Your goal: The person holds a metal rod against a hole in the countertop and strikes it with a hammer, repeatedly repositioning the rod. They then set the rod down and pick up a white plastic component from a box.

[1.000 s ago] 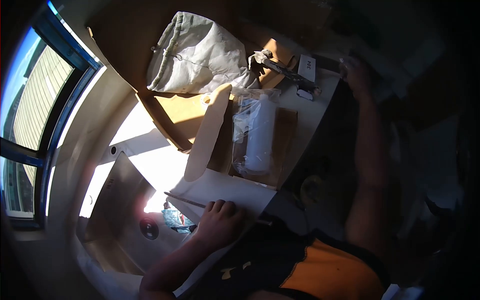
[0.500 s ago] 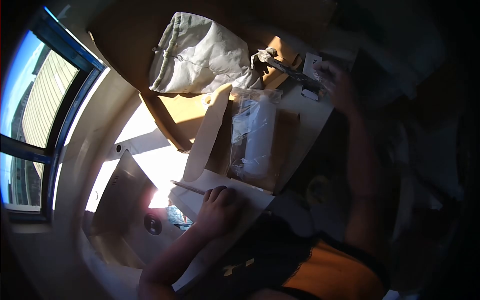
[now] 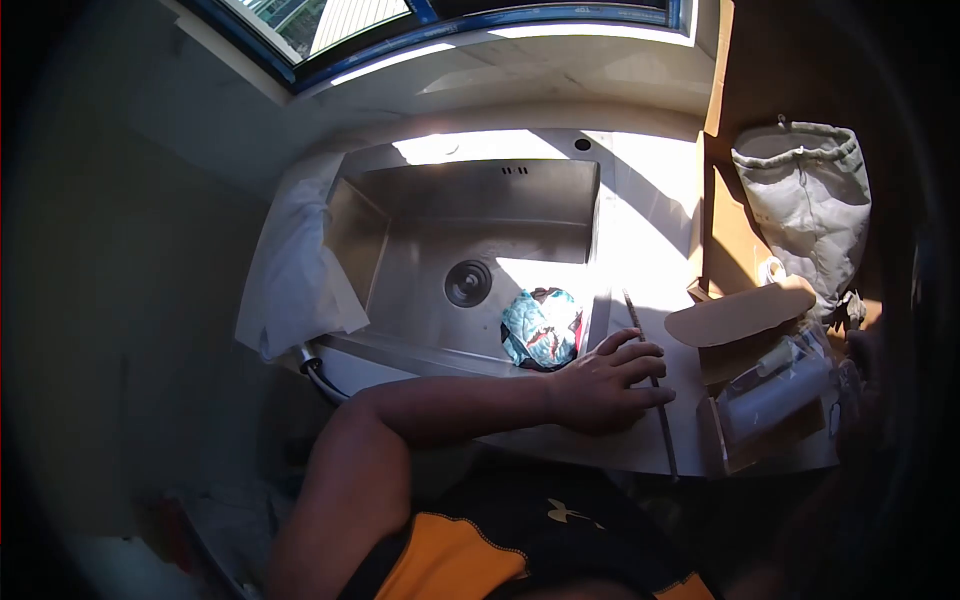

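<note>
My left hand (image 3: 610, 385) lies over the light countertop right of the sink, its fingers spread and stretched across a thin rod (image 3: 661, 425). The rod runs beneath the fingers, and no firm grip on it shows. A dim shape at the right edge appears to be my right hand (image 3: 868, 375); shadow hides its fingers. Near it lie a clear plastic package with a white cylinder (image 3: 775, 405) and a long flat tan piece (image 3: 740, 312). Behind these rests a whitish drawstring bag (image 3: 808, 205).
A steel sink (image 3: 420, 265) with a dark drain (image 3: 467, 284) holds a crumpled blue patterned cloth (image 3: 541, 328). White plastic sheeting (image 3: 295, 280) drapes over the sink's left end. Cardboard (image 3: 714, 230) stands at the right, and a blue-framed window (image 3: 480, 20) is behind.
The view has swung left, bringing the whole sink into sight. My left hand's fingers, bent before, now spread over the rod. My right hand, earlier at a dark-handled tool, has sunk into shadow.
</note>
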The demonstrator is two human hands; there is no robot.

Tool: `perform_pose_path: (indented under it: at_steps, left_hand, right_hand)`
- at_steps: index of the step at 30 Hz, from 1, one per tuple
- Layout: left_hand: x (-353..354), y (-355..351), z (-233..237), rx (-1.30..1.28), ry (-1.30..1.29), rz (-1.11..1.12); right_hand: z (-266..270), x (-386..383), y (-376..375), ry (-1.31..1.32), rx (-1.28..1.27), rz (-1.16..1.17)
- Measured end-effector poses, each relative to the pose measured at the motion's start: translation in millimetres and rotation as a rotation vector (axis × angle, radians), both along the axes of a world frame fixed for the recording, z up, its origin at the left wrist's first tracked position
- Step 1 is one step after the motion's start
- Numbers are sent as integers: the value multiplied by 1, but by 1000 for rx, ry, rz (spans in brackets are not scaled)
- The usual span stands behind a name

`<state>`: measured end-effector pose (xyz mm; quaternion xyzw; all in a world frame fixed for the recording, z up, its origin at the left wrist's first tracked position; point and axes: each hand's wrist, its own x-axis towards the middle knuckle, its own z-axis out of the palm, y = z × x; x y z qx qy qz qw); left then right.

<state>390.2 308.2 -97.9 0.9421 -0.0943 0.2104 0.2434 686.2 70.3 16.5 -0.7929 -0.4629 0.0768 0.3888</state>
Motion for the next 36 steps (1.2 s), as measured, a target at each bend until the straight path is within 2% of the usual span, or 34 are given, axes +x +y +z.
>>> perform_pose_path:
  at_steps: [2,4,7,8,10,12,15,17,18,21,22,24,26,28,30,32,33,35,36]
  left_hand:
    - [-28,25,6,-4,32,161]
    - [-66,55,18,96,33,378]
    - [-141,111,41,223,45,762]
    - [-170,125,39,200,69,925]
    - [-220,146,52,62,134,1105]
    - [-260,159,55,28,65,1221]
    - [-307,190,48,-87,-38,1222]
    - [-328,205,49,-193,-116,1352]
    - [-340,211,50,-209,-123,1332]
    - [-364,215,55,-43,-165,1344]
    - [-375,208,59,-7,-175,1390]
    - [-402,196,61,-12,-280,1490]
    - [-433,183,61,-12,-375,1625]
    - [-465,173,56,-127,-502,1751]
    - [-508,170,42,-98,-578,1824]
    - [-524,170,42,-168,-618,1868]
    - [-534,168,40,-222,-647,1930]
    - [-570,171,20,-286,-719,1891]
    - [-595,176,4,-338,-790,1853]
  right_hand:
    - [22,-14,23,-119,-195,150]
    - [25,-27,45,-76,-186,174]
    - [39,-35,58,-163,-242,258]
    - [47,-41,68,-170,-271,242]
    - [57,-60,95,-240,-242,394]
    - [54,-89,133,-169,-243,461]
    - [56,-156,212,-192,-521,615]
    - [18,-190,266,-249,-630,740]
    - [-3,-211,293,-291,-737,801]
    - [-106,-261,350,-288,-968,872]
    - [-138,-273,358,-225,-1093,858]
    - [-211,-281,357,-299,-1180,875]
    - [-243,-288,344,-296,-1283,737]
    - [-257,-289,348,-269,-1299,666]
    - [-264,-290,351,-355,-1258,736]
    - [-264,-275,365,-293,-1231,783]
    - [-251,-276,371,-120,-1066,663]
    - [-203,-279,382,155,-746,491]
    - [-204,-280,384,155,-753,486]
